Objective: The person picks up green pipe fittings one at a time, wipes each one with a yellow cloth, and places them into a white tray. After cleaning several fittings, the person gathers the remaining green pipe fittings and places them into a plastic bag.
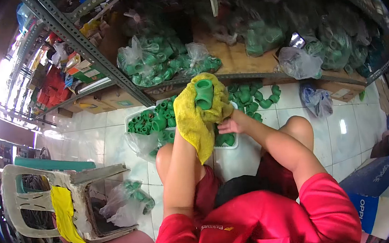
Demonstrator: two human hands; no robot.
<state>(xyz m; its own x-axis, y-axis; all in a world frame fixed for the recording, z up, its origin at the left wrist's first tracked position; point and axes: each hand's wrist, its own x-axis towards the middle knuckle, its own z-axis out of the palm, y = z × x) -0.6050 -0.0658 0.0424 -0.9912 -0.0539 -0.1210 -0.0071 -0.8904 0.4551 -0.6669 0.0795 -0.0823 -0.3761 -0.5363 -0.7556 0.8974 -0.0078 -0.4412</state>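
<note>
in fuzzy yellow cloth (185,109) over hidden left hand, grip unclear: green tubular plastic fitting (204,95). seems light, stiff, smooth; best held around mid-body. just below, right hand (231,125) loosely spread.

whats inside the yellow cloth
A green pipe fitting sits in the folds of the yellow cloth. The left hand is covered by the cloth, so its grip cannot be seen.

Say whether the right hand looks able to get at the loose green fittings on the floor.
Probably yes: nothing visible stands between the right hand and the loose green fittings, which lie uncovered in front of the shelf.
</note>
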